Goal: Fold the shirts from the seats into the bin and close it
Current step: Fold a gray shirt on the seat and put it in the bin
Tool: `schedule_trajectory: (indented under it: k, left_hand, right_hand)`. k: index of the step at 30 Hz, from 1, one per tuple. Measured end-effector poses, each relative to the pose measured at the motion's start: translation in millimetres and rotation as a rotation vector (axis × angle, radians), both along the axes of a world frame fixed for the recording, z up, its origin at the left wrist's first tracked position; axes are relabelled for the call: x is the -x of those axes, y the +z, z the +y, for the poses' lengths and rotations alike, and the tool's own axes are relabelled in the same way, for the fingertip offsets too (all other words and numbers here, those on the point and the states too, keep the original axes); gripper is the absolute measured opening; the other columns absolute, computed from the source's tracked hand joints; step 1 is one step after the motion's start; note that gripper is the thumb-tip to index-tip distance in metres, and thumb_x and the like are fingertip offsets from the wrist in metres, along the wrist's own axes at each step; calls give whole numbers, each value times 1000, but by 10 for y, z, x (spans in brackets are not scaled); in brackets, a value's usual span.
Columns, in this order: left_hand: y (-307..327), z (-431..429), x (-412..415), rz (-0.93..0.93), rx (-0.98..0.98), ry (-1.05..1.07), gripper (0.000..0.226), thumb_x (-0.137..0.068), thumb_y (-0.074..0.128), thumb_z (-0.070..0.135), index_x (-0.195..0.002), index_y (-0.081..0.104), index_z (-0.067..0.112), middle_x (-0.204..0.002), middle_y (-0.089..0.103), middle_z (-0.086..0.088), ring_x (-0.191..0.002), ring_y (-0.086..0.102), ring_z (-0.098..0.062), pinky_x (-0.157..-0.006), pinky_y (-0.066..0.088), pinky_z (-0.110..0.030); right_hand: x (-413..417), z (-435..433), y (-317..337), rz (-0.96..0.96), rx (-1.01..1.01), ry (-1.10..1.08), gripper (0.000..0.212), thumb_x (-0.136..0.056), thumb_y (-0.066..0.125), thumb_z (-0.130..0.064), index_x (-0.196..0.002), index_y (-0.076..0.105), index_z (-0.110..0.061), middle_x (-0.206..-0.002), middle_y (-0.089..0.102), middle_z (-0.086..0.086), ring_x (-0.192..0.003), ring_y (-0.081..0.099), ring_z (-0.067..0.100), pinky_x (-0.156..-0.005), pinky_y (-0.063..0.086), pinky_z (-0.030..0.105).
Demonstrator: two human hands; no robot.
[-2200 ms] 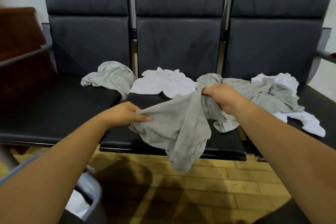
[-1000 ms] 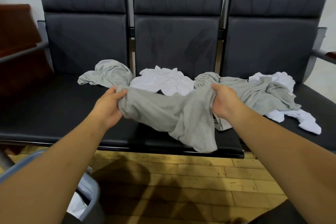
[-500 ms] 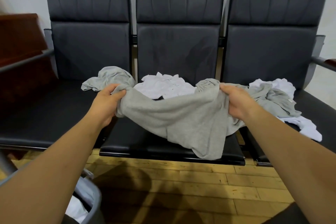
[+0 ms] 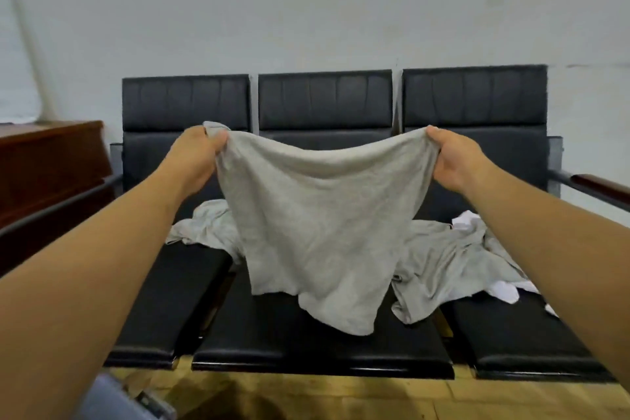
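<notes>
here, a light grey cotton shirt [image 4: 317, 215] is held spread above the black padded seats [image 4: 272, 348], its top corners pinched by the fingers of the left hand [image 4: 196, 155] and the right hand [image 4: 455, 160]. opening-out seems the step in hand; next, laying it flat for folding is likely needed.

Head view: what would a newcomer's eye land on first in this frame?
A grey shirt is held up and spread wide at centre frame, its top corners gripped by the left hand and the right hand. Behind it stands a row of three black seats, with more crumpled shirts lying across them. A corner of the bin shows at bottom left.
</notes>
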State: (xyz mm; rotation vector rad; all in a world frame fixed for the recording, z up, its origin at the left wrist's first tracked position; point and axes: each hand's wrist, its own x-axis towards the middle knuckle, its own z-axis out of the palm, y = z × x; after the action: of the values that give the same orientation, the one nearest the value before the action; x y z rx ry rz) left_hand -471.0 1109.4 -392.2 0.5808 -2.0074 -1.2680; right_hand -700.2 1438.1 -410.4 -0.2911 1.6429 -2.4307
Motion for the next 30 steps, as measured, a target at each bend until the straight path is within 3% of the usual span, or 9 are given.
schedule_trajectory:
  k: [4, 9, 13, 16, 19, 24, 26, 30]
  left_hand:
    - [382, 23, -144, -167, 111, 75, 34, -102, 51, 24, -105, 66, -6, -107, 67, -23, -95, 66, -33, -80, 57, -42]
    - [451, 35, -306, -38, -191, 6, 28, -96, 66, 30, -108, 68, 5, -106, 69, -8, -92, 67, -21, -72, 56, -34]
    - [396, -10, -275, 108, -445, -18, 17, -95, 68, 22, -97, 67, 5, -104, 68, -8, -88, 67, -20, -65, 54, -32]
    - [351, -93, -233, 142, -526, -110, 28, -96, 64, 6, -121, 61, -4, -123, 64, -16, -105, 66, -25, -74, 57, -32]
    - [262, -137, -229, 22, -323, -217, 52, -84, 71, -5, -134, 56, 0, -127, 62, -18, -111, 63, -25, -88, 53, -32]
    - [65, -208, -84, -403, 478, 37, 22, -86, 76, 9, -108, 76, 14, -100, 70, -3, -94, 62, -18, -84, 47, -31]
    - [-2, -314, 29, -492, 596, 111, 17, -89, 74, 17, -105, 78, 12, -87, 68, -1, -81, 59, -15, -74, 45, -31]
    - [-202, -569, 275, -539, 563, 231, 21, -93, 70, 30, -102, 74, 11, -78, 65, -3, -68, 59, -18, -67, 47, -34]
  right_hand:
    - [-22, 253, 330, 27, -146, 1, 26, -100, 58, -21, -120, 65, -7, -116, 68, 10, -100, 67, 23, -72, 56, 38]
    - [-139, 404, 388, -35, -349, 58, 14, -98, 61, -14, -92, 63, -2, -93, 66, 11, -80, 63, 20, -58, 56, 33]
    - [-115, 405, 389, -97, -271, 101, 15, -94, 66, -11, -104, 64, 0, -103, 68, 13, -85, 66, 21, -47, 58, 28]
    - [-42, 385, 362, -96, -230, 114, 25, -91, 69, -12, -113, 65, -1, -109, 70, 14, -92, 69, 21, -50, 58, 27]
    - [8, 379, 310, -31, -317, 202, 29, -93, 63, -2, -122, 62, 0, -115, 68, 12, -96, 67, 19, -61, 59, 26]
    - [174, 287, 82, 198, -663, 107, 18, -85, 67, 12, -96, 70, -3, -103, 69, 15, -96, 66, 23, -67, 61, 25]
    - [284, 174, -13, 296, -769, 54, 14, -82, 73, 8, -89, 71, -4, -96, 70, 14, -96, 68, 26, -72, 60, 29]
    - [523, -174, -166, 500, -991, -131, 8, -80, 81, -7, -84, 74, -9, -89, 72, 12, -88, 69, 25, -82, 60, 40]
